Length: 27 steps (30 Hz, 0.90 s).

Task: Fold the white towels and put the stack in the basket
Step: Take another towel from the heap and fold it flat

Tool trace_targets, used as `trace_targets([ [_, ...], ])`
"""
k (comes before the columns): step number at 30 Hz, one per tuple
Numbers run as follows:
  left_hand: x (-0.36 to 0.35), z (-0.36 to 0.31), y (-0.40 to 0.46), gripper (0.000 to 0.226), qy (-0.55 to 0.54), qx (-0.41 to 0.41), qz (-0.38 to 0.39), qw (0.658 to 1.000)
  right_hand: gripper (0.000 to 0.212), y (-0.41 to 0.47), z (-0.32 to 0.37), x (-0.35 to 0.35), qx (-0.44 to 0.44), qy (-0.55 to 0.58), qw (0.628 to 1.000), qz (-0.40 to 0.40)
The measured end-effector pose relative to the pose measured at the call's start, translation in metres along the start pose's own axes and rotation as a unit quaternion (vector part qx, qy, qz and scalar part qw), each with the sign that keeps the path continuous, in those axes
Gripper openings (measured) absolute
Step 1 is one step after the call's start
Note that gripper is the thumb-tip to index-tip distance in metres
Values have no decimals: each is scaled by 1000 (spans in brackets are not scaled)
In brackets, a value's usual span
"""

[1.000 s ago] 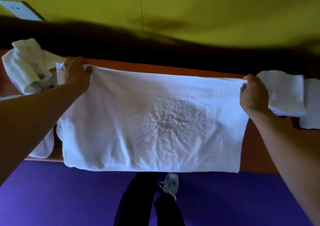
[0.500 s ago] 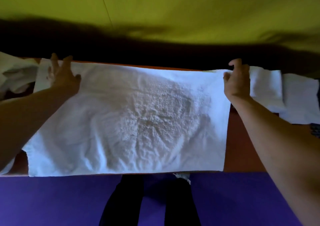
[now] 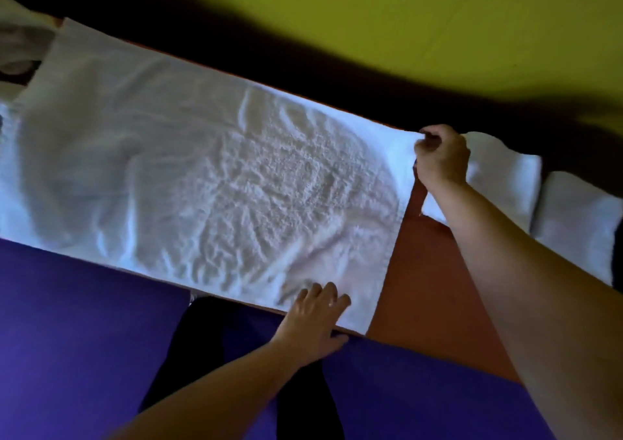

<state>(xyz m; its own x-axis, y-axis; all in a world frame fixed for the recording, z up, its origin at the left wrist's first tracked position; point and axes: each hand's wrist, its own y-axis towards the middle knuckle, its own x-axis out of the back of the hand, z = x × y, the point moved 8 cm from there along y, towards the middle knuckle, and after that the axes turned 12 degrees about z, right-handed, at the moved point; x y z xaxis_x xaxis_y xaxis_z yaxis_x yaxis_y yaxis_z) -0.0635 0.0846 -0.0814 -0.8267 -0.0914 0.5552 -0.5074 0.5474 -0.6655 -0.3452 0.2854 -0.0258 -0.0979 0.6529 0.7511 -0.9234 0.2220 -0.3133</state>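
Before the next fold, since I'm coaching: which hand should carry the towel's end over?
Probably the right hand: it already pinches the towel's far right corner. The left hand lies flat on the near edge.

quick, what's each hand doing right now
Left hand: open, flat on the spread towel near its front right corner.
Right hand: closed, pinching the towel's far right corner.

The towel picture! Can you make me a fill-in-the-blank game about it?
1. The spread towel is the colour ____.
2. The right hand pinches the towel's far ____.
3. The left hand lies ____ on the near edge.
4. The floor mat is ____.

Answers: white; corner; flat; purple
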Motion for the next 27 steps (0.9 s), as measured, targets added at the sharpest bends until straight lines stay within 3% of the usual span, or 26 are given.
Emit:
trace_targets([
  [3,-22,-14,13,65,58,47,13,997,22,6,-9,1,2,27,1000,13],
  [8,-11,-32,20,44,123,40,-62,990,19,8,-11,7,27,14,1000,-1],
  [13,-2,-28,15,40,-12,79,-67,995,20,10,-16,25,26,40,999,-2],
  [16,2,-46,5,28,-70,65,-58,994,25,13,-15,47,40,-5,999,-17],
  [22,31,-92,-31,6,-213,-16,-149,965,29,8,-31,92,10,2,997,-79],
  [27,57,-74,-65,20,-295,19,-204,933,29,2,-13,85,-12,96,994,-57],
])
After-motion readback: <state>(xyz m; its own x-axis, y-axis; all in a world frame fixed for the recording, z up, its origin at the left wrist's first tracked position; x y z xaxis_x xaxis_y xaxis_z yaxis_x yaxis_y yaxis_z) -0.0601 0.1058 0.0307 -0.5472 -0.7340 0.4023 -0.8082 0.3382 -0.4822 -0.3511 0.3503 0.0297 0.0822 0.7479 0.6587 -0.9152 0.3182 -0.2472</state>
